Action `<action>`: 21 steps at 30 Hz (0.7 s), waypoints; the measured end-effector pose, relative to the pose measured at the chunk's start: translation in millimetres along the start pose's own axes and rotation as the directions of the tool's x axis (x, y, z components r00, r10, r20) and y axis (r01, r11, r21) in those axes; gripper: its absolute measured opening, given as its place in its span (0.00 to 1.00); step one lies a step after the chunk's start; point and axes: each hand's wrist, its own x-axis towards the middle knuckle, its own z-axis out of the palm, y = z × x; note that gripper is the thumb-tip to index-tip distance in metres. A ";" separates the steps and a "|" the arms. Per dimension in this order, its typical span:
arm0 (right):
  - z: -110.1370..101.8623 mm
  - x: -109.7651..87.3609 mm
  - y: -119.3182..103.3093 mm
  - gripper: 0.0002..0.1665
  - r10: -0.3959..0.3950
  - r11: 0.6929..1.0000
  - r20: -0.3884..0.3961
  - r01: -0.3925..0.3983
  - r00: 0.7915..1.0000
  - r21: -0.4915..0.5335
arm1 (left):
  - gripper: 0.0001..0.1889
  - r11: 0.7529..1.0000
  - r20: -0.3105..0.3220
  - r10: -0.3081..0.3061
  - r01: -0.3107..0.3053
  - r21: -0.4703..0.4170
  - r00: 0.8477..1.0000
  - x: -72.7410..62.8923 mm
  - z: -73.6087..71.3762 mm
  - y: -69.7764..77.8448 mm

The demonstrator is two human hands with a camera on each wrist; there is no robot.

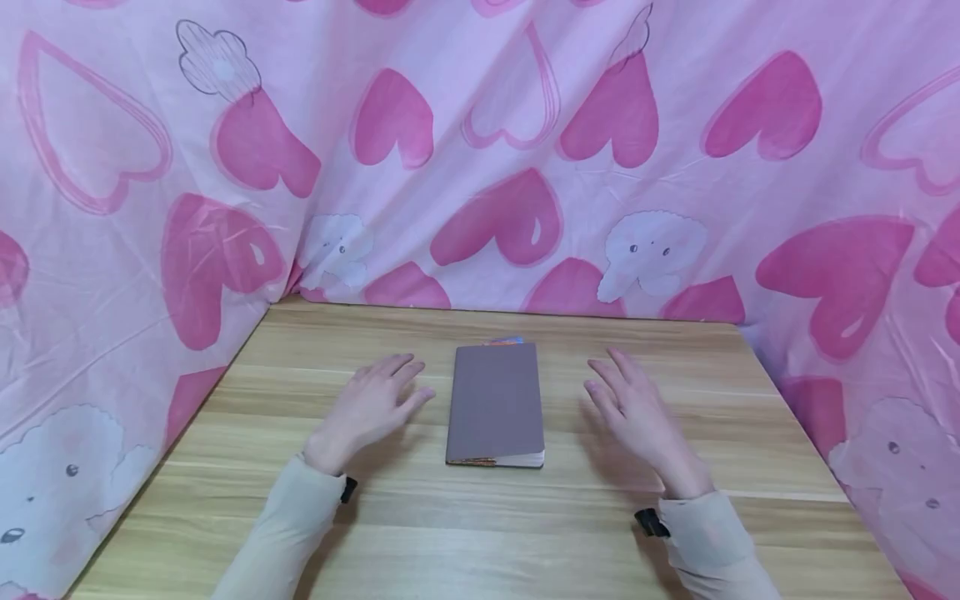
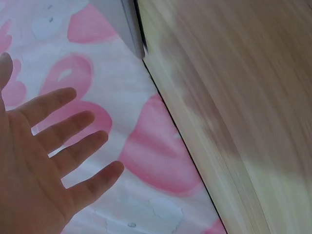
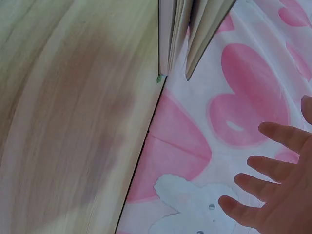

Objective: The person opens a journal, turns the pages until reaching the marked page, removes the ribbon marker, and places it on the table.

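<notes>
A closed notebook [image 1: 496, 404] with a plain greyish-brown cover lies in the middle of the wooden table. A bit of something blue and orange [image 1: 504, 341] sticks out past its far edge, and an orange patterned strip [image 1: 474, 461] shows at the near edge beside the pages. My left hand [image 1: 367, 408] hovers left of the notebook, fingers spread and apart from it. On the other side, my right hand [image 1: 637, 412] is held likewise, touching nothing. The right wrist view catches the notebook's page edges [image 3: 175, 34], slightly parted; the left wrist view shows its cover [image 2: 114, 19].
The wooden table [image 1: 465, 542] stretches out on all sides of the notebook. Pink fabric [image 1: 495, 192] with hearts and white cartoon animals hangs behind the table and along both its sides. A black strap piece [image 1: 651, 522] shows at the right cuff.
</notes>
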 end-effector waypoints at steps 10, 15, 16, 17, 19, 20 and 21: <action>11.7 1.8 -2.5 0.30 -0.110 0.991 0.025 0.111 0.994 -0.071 | 0.29 0.994 0.017 0.100 -0.101 0.044 0.995 6.1 15.9 23.1; 22.7 1.9 -2.7 0.29 -0.157 0.982 0.045 0.161 0.987 -0.100 | 0.25 0.982 -0.001 0.177 -0.177 0.072 0.984 7.8 27.9 34.6; 24.6 2.6 -2.7 0.29 -0.172 0.979 0.044 0.176 0.984 -0.106 | 0.24 0.977 -0.012 0.198 -0.196 0.081 0.980 8.8 29.8 37.0; 26.7 3.4 -2.8 0.28 -0.187 0.975 0.043 0.190 0.981 -0.113 | 0.23 0.972 -0.023 0.221 -0.218 0.090 0.975 10.1 31.3 39.8; 30.3 5.0 -2.8 0.27 -0.212 0.969 0.043 0.216 0.976 -0.123 | 0.22 0.959 -0.033 0.266 -0.261 0.110 0.963 12.7 33.4 46.0; 31.6 5.5 -3.1 0.27 -0.219 0.966 0.046 0.223 0.975 -0.128 | 0.23 0.952 -0.033 0.286 -0.280 0.124 0.958 14.1 34.5 49.3; 33.0 5.8 -3.1 0.26 -0.225 0.964 0.051 0.230 0.973 -0.137 | 0.24 0.944 -0.029 0.306 -0.300 0.135 0.952 15.3 35.2 52.9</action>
